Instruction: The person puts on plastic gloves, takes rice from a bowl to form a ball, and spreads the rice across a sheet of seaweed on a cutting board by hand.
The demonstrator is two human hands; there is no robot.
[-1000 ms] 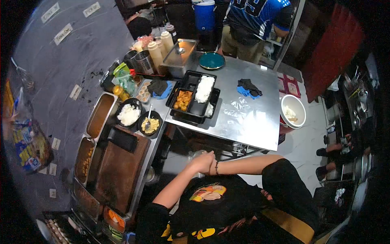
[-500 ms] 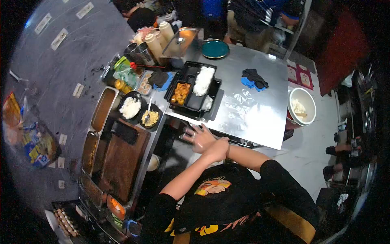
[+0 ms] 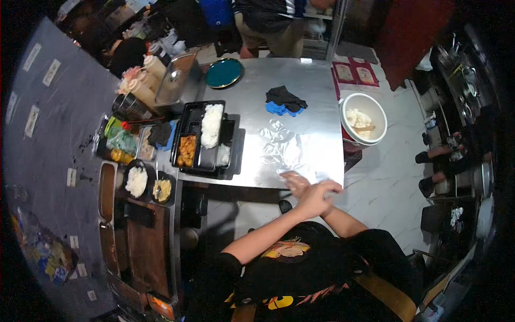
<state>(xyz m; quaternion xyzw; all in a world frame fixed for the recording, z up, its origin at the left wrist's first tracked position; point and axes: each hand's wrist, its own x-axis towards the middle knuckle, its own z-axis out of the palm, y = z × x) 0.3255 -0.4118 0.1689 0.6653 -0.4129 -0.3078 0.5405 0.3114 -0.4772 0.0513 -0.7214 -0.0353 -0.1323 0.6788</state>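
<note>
My right hand (image 3: 298,184) is stretched out at the table's front edge in a clear plastic glove, fingers apart and holding nothing. My left hand (image 3: 317,197) crosses over the right wrist, its fingers bent at the cuff of the plastic glove; the exact grip is partly hidden. On the steel table (image 3: 252,174), left of my hands, a black compartment tray (image 3: 206,155) holds white rice (image 3: 211,126) and orange-brown sauced pieces (image 3: 186,150). It rests on another black tray with rice (image 3: 224,154). A shiny, wrinkled clear patch (image 3: 279,142) lies beyond my hands.
A dark and blue cloth (image 3: 286,102) and a teal plate (image 3: 223,73) lie farther back. At left stand a steel container (image 3: 177,80), squeeze bottles (image 3: 154,67), black bowls of food (image 3: 136,181) and a brown board (image 3: 150,247). A white bucket (image 3: 370,110) is right; a person (image 3: 271,27) stands beyond.
The view has turned, so the table and trays appear farther left. My crossed hands have shifted right along the table edge, and my left hand's fingers now extend past the right wrist.
</note>
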